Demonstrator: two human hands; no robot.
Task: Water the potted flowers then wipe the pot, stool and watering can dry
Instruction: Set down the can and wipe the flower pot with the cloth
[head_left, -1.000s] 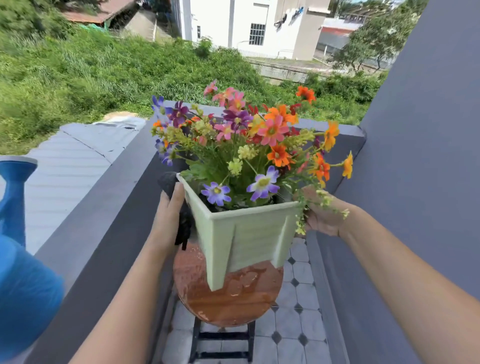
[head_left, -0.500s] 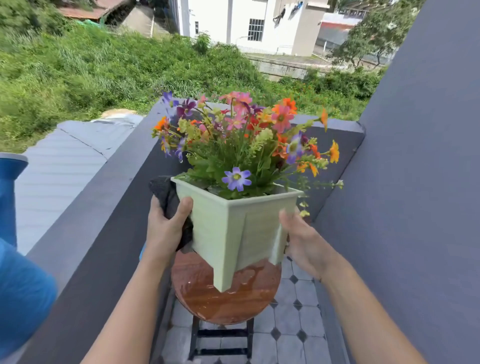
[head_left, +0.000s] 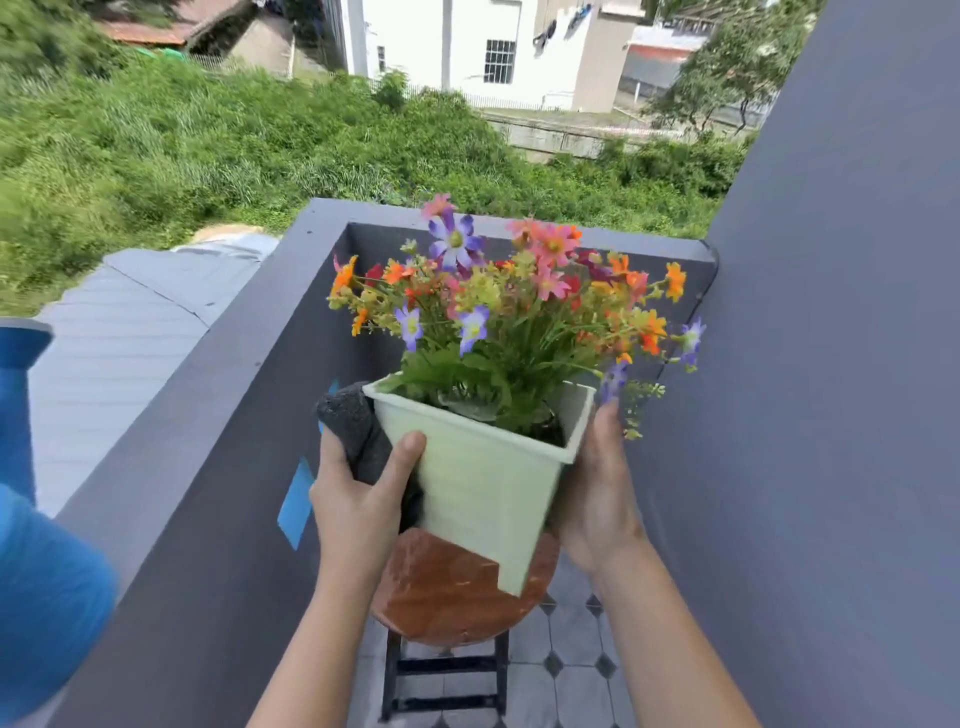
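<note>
your left hand (head_left: 361, 512) — dark grey cloth (head_left: 358, 434) pinched in — and right hand (head_left: 597, 493) clamp the pale green square plastic pot (head_left: 483, 483), tilted right above the round brown wooden stool (head_left: 441, 597).

One pot (head_left: 483, 483), one stool (head_left: 447, 597), two hands (head_left: 363, 509).

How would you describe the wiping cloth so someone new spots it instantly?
Start at the pale green pot of flowers held above the round wooden stool. On the pot's left side, the left hand presses a bunched cloth against the wall. It is the only dark grey, fuzzy thing there; the right hand holds none.
</note>
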